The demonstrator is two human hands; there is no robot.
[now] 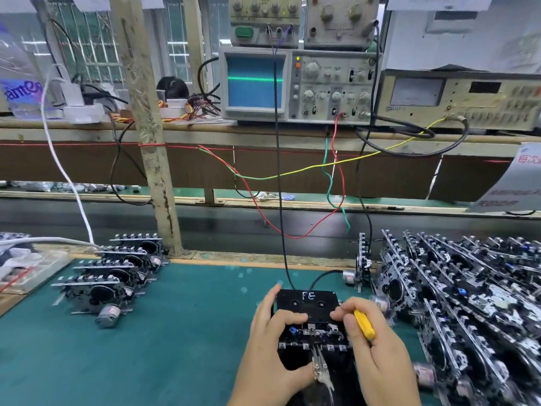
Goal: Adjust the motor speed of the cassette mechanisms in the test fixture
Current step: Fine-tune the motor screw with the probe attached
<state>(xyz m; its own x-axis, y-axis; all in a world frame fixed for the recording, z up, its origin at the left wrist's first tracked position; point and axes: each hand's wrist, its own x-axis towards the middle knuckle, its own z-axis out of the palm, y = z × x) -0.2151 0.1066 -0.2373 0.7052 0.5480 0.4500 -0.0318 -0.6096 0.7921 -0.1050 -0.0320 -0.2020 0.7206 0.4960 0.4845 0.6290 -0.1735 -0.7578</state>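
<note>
Two hands work at one test fixture [314,341] near the front edge of the green tabletop [181,317]. One black test cassette [307,303], marked "FE" in white, sits in the cassette mechanism [313,332] mounted on the fixture; two black cables run from its far edge. The left hand [272,338] lies on the left side of the cassette, fingers bent over its top face and thumb along its left edge. The right hand [371,341] grips one yellow-handled screwdriver [364,324], fingers curled round it, fingertips on the cassette's right part. One metal clip [320,367] lies at the fixture's front. At left, four finished mechanisms [111,276] stand in a stepped row, each with a small cylindrical motor. At right, a dense pile of mechanisms [456,294] lies heaped; the count cannot be told. On the shelf [205,130] behind stands one oscilloscope [295,83] showing one flat green trace, with three further instruments around it.
</note>
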